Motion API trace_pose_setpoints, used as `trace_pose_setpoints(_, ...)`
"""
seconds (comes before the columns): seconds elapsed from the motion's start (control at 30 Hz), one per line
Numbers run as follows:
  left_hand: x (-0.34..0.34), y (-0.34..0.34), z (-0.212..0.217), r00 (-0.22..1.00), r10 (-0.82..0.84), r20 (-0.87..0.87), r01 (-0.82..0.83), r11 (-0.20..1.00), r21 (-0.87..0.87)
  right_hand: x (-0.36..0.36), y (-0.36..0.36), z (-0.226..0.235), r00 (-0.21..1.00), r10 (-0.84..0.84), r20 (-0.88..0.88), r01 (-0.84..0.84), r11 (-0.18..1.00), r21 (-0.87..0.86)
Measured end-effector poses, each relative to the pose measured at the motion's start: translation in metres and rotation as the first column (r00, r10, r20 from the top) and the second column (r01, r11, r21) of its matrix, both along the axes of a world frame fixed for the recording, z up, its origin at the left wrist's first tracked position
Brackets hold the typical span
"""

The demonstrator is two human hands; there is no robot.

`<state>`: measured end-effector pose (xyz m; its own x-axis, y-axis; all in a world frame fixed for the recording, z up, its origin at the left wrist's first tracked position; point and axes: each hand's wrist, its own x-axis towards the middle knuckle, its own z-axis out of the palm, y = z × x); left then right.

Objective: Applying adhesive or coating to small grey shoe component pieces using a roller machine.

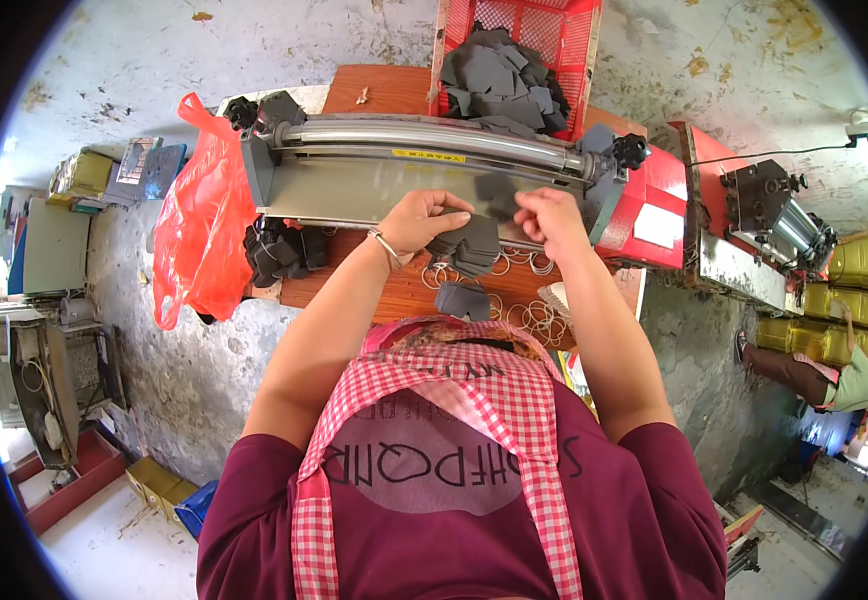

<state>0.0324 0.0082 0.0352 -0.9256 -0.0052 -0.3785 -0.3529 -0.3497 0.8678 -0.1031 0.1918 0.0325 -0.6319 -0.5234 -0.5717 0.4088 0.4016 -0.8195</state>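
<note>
At the left edge of the reddish-brown wooden bench (354, 290) hangs a crumpled red plastic bag (204, 220), and beside it, a clump of dark grey flat pieces (279, 252). Across the middle runs a metal machine with long silver rollers (434, 148). Here's the left hand (414, 222), thumb and fingers clamped on a fanned stack of dark grey flat pieces (469, 245), above the bench's near edge, where pale thin looped bands (539, 322) lie. A blurred dark grey piece (495, 188) shows over the machine's plate, just beside the right hand (554, 220): fingers curled, whether gripping it, I can't tell.
</note>
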Motion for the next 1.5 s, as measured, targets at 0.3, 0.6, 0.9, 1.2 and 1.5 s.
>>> trace_pose_setpoints(0.3,-0.008,0.007,0.001,0.995,0.034,-0.092,-0.092,0.669,-0.738,0.02,-0.007,-0.009,0.844,0.155,-0.514,-0.218,0.974,-0.064)
trace_pose_setpoints(0.6,-0.004,0.003,-0.008,0.995,0.088,0.039,-0.08,0.982,-0.168,-0.001,-0.008,-0.008,0.968,-0.249,0.009,0.249,0.963,-0.103)
trace_pose_setpoints(0.9,-0.004,0.002,0.004,1.0,0.002,0.031,0.001,0.995,-0.099,-0.001,-0.005,-0.012,0.99,-0.13,0.061,0.137,0.982,-0.134)
trace_pose_setpoints(1.2,-0.012,-0.004,-0.017,0.998,-0.009,-0.058,-0.025,0.826,-0.564,0.015,-0.008,0.003,0.931,0.192,-0.311,-0.205,0.979,-0.008)
trace_pose_setpoints(1.5,-0.011,-0.005,-0.027,0.998,0.05,-0.041,-0.06,0.945,-0.322,0.02,-0.015,0.019,0.997,-0.078,-0.003,0.077,0.995,-0.059)
